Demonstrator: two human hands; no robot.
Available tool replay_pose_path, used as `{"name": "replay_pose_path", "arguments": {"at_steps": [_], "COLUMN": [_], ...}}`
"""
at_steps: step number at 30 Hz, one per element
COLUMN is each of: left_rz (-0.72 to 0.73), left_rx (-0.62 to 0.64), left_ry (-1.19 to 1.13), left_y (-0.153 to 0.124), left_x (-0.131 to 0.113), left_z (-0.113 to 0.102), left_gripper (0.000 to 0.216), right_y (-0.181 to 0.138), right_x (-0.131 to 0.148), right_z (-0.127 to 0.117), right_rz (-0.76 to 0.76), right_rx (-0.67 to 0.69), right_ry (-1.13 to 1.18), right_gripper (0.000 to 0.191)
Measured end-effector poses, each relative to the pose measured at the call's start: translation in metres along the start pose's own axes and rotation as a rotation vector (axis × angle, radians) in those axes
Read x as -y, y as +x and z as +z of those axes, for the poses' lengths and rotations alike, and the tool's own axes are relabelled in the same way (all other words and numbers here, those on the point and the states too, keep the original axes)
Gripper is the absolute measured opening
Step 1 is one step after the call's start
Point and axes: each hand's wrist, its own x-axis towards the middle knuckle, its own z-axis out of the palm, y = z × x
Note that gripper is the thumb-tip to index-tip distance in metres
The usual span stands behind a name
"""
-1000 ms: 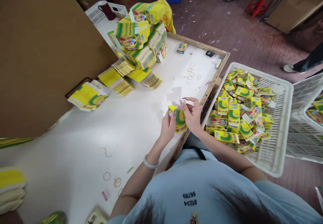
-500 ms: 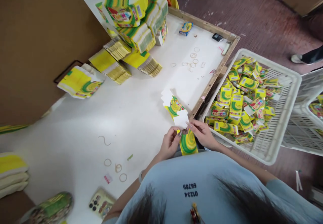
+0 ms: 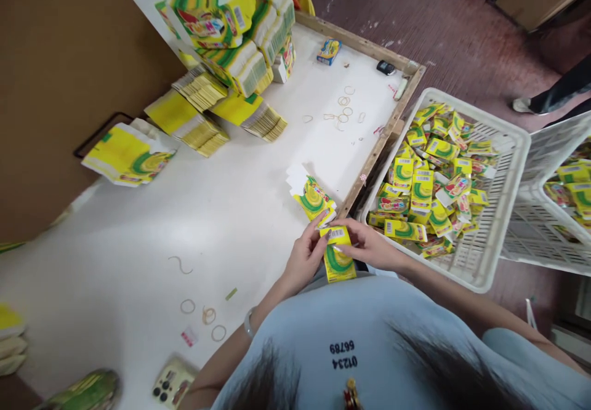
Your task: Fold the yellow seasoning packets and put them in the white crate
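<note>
Close to my body, a small yellow and green carton (image 3: 340, 263) is held between both hands, its barcode end facing up. My left hand (image 3: 305, 251) grips its left side, and my right hand (image 3: 364, 242) closes on the right side with the thumb across the front. Just beyond my fingers, several unfolded carton blanks (image 3: 312, 196) lie on the white table (image 3: 221, 213), white flaps pointing away from me. What the carton holds inside is hidden.
A white plastic basket (image 3: 510, 213) full of similar cartons stands right of the table's wooden edge (image 3: 376, 145). Stacks of flat carton blanks (image 3: 231, 68) fill the far left. Rubber bands (image 3: 344, 112), a blue box (image 3: 329, 52) and a phone (image 3: 172, 382) lie on the table. Someone's leg (image 3: 558, 90) shows at right.
The carton's white end flap stood open between my fingers; now it is folded down and the barcode end shows. Both hands have stayed near my body. The view has shifted slightly.
</note>
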Motion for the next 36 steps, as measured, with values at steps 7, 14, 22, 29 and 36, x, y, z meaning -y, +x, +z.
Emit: {"name": "replay_pose_path", "arguments": {"at_steps": [7,14,22,29,36], "left_rz": [0.098,0.393,0.320,0.144,0.390], "left_rx": [-0.036,-0.186,-0.550,-0.383,-0.396], "left_ry": [0.009,0.445,0.932,0.859,0.820], "left_y": [0.006,0.044,0.162,0.178,0.143], "left_x": [-0.005,-0.004,-0.015,-0.019,-0.052], "left_z": [0.002,0.003,-0.088,-0.109,-0.103], "left_gripper": [0.058,0.044,0.060,0.026,0.027], "right_y": [0.009,0.011,-0.012,0.033,0.118], "right_x": [0.012,-0.016,-0.032,-0.039,-0.009], "right_z": [-0.018,-0.016,-0.145,-0.126,-0.033], "right_rz": [0.096,0.093,-0.055,-0.222,-0.509], "right_rx": [0.074,-0.270,-0.493,-0.681,-0.571], "right_ry": [0.206,0.184,-0.810,-0.720,-0.744], "right_gripper": [0.053,0.042,0.050,0.042,0.041]}}
